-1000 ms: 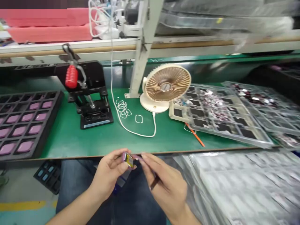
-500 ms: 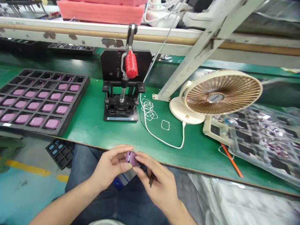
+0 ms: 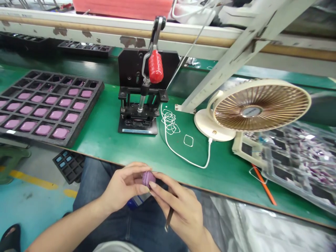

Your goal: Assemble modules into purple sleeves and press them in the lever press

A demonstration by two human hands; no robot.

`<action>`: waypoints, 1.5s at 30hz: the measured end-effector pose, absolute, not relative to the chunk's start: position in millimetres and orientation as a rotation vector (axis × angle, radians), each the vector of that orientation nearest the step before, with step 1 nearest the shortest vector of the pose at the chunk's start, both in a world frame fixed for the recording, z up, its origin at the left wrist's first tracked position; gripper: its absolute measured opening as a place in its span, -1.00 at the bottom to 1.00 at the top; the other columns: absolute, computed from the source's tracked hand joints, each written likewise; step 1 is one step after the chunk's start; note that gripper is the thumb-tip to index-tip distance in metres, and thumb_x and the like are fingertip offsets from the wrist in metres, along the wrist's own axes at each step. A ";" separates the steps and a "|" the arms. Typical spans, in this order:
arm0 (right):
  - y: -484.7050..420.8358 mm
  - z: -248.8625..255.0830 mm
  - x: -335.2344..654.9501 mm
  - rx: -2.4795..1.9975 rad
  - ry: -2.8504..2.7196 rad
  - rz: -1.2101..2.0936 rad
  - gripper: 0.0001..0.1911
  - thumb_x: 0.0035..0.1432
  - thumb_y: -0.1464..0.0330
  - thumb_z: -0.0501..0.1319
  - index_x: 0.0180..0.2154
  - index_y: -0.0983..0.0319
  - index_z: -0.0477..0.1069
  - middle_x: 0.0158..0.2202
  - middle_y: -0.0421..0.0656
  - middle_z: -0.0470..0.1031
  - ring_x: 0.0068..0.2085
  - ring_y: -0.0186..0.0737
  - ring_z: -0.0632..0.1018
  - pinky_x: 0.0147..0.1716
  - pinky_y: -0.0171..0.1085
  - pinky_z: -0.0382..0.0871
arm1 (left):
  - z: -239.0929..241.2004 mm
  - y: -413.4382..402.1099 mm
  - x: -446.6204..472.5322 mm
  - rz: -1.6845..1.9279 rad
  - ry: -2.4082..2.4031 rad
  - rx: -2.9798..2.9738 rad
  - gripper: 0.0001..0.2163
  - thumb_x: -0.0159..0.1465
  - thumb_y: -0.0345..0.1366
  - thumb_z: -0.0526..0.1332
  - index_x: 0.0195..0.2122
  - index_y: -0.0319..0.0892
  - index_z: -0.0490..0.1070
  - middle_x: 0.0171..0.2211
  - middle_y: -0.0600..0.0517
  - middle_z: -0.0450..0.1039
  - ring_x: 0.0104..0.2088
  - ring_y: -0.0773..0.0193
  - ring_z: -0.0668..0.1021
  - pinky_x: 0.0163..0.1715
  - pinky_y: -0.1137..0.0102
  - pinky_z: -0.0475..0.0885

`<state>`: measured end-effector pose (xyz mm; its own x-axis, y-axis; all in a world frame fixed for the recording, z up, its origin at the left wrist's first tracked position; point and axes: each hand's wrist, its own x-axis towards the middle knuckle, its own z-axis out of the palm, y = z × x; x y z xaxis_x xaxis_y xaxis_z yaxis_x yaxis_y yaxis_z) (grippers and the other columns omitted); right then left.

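Your left hand (image 3: pixel 123 190) and right hand (image 3: pixel 183 213) shared a pinching grip on a small purple part (image 3: pixel 148 177), near the green surface (image 3: pixel 105 140).

Purple part (image 3: pixel 148 177) mostly hidden by left hand (image 3: pixel 123 190), right hand (image 3: pixel 181 213); clear trays (image 3: pixel 301 157) blurred, cut by right edge.

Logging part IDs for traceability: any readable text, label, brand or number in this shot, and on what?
No text here can be read.
Hub badge of the fan: blurred.
Silver strip on the base of the press: too small to read.
White tag on the black tray: too small to read.
Purple part pinched between left hand and right hand: no marking shows.
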<state>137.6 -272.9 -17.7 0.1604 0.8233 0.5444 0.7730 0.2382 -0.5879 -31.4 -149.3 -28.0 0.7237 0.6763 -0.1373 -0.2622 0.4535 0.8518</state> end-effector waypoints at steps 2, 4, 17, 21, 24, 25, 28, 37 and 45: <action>-274.8 -19.2 136.8 -1.532 -1.648 0.057 -0.49 0.36 0.52 0.33 0.24 -0.04 0.54 0.19 -0.05 0.61 -0.50 -0.39 0.55 -0.45 -0.29 0.54 | -28.0 -148.7 -30.9 0.629 0.513 0.936 -0.58 0.08 -0.27 0.64 0.00 -0.02 0.73 0.03 -0.11 0.55 0.00 0.03 0.67 0.05 0.21 0.61; -276.6 -21.9 134.6 -1.535 -1.696 0.038 -0.41 0.35 0.57 0.28 0.30 -0.01 0.48 0.26 0.00 0.56 -0.37 -0.31 0.66 -0.38 -0.28 0.57 | -27.6 -147.9 -30.1 0.654 0.532 0.950 -0.57 0.06 -0.26 0.65 -0.02 -0.02 0.74 0.02 -0.12 0.56 -0.01 0.03 0.67 0.04 0.21 0.62; -252.7 -18.2 119.4 -1.617 -1.506 0.186 -0.74 0.41 0.31 0.32 0.08 0.18 0.44 -0.11 -0.02 0.61 -0.22 -0.14 0.66 -0.31 -0.23 0.55 | -22.7 -154.3 -33.0 0.762 0.720 0.971 -0.77 0.35 -0.23 0.45 0.02 -0.05 0.71 -0.13 -0.06 0.73 -0.15 0.19 0.72 -0.05 0.37 0.61; -247.2 -8.9 119.9 -1.552 -1.670 0.361 -0.93 0.47 0.34 0.20 -0.07 0.18 0.42 -0.34 -0.18 0.47 -0.40 -0.25 0.50 -0.44 -0.27 0.30 | -26.7 -149.9 -40.7 0.767 0.696 0.968 -0.76 0.29 -0.24 0.50 -0.01 -0.07 0.73 -0.14 -0.07 0.75 -0.16 0.14 0.73 -0.03 0.32 0.61; -245.4 -7.5 117.9 -1.468 -1.709 0.296 -0.95 0.43 0.43 0.17 -0.17 0.19 0.38 -0.40 -0.21 0.39 -0.45 -0.27 0.41 -0.44 -0.25 0.19 | -27.2 -151.1 -42.0 0.759 0.657 0.987 -0.78 0.28 -0.24 0.51 -0.06 -0.09 0.74 -0.15 -0.10 0.74 -0.15 0.10 0.73 -0.03 0.28 0.61; -245.2 -7.9 116.5 -1.440 -1.709 0.267 -0.92 0.42 0.46 0.17 -0.20 0.19 0.36 -0.43 -0.22 0.36 -0.47 -0.27 0.38 -0.45 -0.24 0.16 | -27.3 -152.3 -41.9 0.769 0.639 0.993 -0.80 0.28 -0.24 0.51 -0.08 -0.10 0.75 -0.16 -0.10 0.74 -0.15 0.09 0.73 -0.04 0.27 0.62; -245.8 -10.1 111.6 -1.403 -1.649 0.249 -0.88 0.39 0.47 0.17 -0.26 0.18 0.36 -0.46 -0.24 0.31 -0.48 -0.28 0.33 -0.43 -0.23 0.13 | -27.0 -155.1 -41.1 0.803 0.628 0.992 -0.83 0.29 -0.25 0.50 -0.11 -0.11 0.75 -0.16 -0.10 0.73 -0.15 0.12 0.73 -0.05 0.31 0.62; -239.3 -2.0 111.4 -1.011 -0.362 1.591 -0.49 0.26 -0.04 0.38 -0.42 0.18 0.26 -0.63 -0.45 -0.03 -0.63 -0.51 -0.10 -0.62 -0.36 -0.19 | -13.7 -121.6 -47.6 0.938 0.368 1.817 -0.50 0.27 -0.31 0.51 0.24 0.01 0.55 0.13 -0.13 0.58 0.02 0.10 0.67 0.06 0.23 0.63; -225.1 10.5 125.2 -1.371 -0.788 1.571 -0.30 0.30 -0.25 0.21 -0.54 0.22 0.38 -0.67 -0.29 0.22 -0.64 -0.42 0.18 -0.59 -0.34 0.07 | -7.5 -108.0 -57.5 1.140 0.230 2.181 -0.77 0.39 -0.55 0.28 -0.01 -0.15 0.57 -0.21 -0.07 0.65 -0.18 0.15 0.67 -0.12 0.25 0.64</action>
